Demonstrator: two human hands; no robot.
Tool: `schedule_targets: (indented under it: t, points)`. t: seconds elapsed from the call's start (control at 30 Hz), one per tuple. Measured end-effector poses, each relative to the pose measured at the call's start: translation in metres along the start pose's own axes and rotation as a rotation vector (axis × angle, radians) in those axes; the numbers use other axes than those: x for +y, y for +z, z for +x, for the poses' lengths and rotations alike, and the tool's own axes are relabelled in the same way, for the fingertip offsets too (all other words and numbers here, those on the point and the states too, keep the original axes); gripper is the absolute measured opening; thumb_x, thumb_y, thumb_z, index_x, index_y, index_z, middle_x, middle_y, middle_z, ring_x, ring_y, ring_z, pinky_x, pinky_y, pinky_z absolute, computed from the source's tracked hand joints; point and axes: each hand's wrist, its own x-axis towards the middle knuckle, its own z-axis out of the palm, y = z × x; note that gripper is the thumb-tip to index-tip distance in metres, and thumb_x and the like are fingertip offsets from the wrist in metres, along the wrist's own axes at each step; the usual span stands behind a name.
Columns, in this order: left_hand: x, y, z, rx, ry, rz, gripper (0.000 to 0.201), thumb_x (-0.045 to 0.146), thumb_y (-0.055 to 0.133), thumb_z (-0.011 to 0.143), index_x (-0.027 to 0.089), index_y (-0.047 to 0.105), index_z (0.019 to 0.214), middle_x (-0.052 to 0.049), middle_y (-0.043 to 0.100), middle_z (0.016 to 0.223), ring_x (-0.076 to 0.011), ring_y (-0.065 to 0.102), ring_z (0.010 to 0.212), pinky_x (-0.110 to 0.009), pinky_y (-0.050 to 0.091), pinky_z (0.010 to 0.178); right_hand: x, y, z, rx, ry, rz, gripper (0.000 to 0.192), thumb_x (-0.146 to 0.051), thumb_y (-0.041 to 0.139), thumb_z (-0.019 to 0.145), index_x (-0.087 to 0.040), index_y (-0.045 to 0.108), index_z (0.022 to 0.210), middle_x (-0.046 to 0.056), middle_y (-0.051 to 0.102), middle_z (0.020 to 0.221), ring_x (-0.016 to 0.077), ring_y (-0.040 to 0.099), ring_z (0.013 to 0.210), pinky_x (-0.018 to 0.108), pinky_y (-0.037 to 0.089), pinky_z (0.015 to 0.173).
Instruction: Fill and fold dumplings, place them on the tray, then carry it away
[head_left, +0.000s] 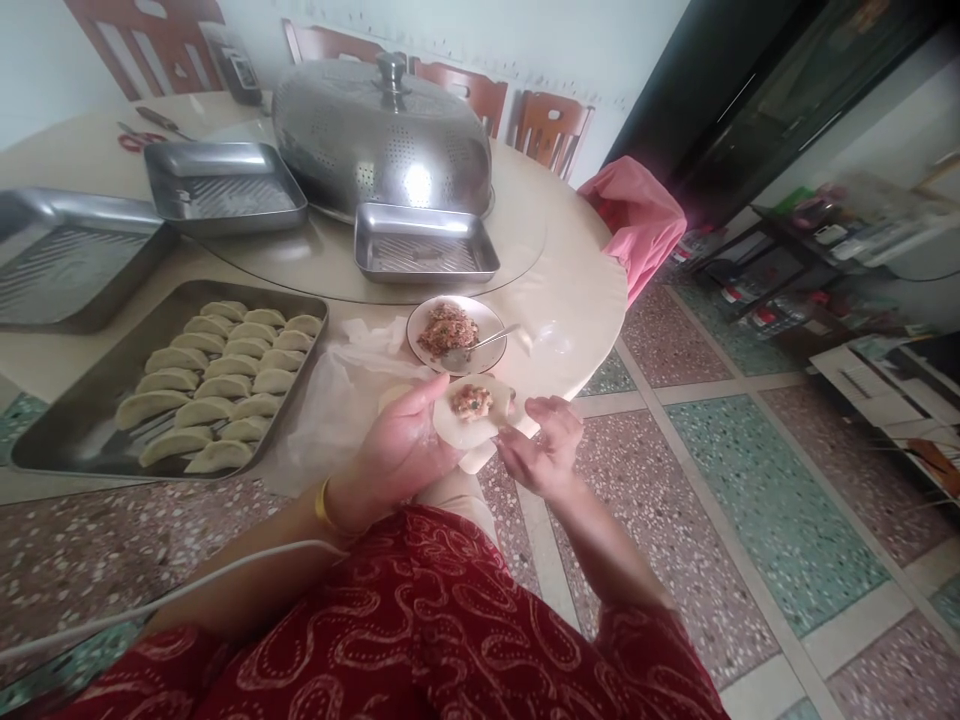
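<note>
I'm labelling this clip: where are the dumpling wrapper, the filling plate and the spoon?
dumpling wrapper [459, 428], head view, bare dough below the filling.
filling plate [420, 318], head view, left rim.
spoon [491, 340], head view, handle.

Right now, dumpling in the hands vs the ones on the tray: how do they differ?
The wrapper in the left hand lies open and flat, its filling exposed; the tray dumplings are folded shut into crescents with no filling showing. The wrapper is single and held off the table, the right hand at its edge; the tray dumplings lie in rows on the metal tray. Both share the same pale dough.
</note>
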Motion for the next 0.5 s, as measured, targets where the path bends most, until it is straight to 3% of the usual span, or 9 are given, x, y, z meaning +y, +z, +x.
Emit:
schedule_targets:
  t: [0.1,0.27,0.5]
  points:
    - [0.001,0.002,-0.001,0.009,0.009,0.033,0.049,0.037,0.029,0.1,0.006,0.065,0.114,-0.014,0.072,0.108,-0.0256,0.065,0.109,-0.038,0.048,0.101,0.004,0.002,0.004,0.033,-0.003,-0.04,0.019,-0.022,0.063,0.086,-0.032,0.061,0.102,-0.002,0.045,0.141,0.0225,0.05,0.113,0.039,0.049,0.091]
    - [-0.002,0.005,-0.002,0.032,0.001,0.079,0.044,0.037,0.035,0.099,0.008,0.065,0.114,-0.013,0.071,0.107,-0.026,0.063,0.111,-0.038,0.048,0.1,0.007,0.006,0.017,0.11,-0.049,-0.046,0.015,-0.023,0.066,0.086,-0.032,0.063,0.098,0.001,0.055,0.122,0.0204,0.054,0.104,0.037,0.051,0.084]
    - [-0.009,-0.003,-0.005,0.031,0.006,0.213,0.028,0.034,0.047,0.096,0.014,0.067,0.101,-0.007,0.071,0.093,-0.0159,0.067,0.08,-0.026,0.054,0.071,0.003,0.006,0.013,0.106,-0.177,0.007,0.023,-0.036,0.08,0.075,-0.045,0.066,0.091,-0.008,0.067,0.101,0.0193,0.058,0.094,0.038,0.051,0.08]
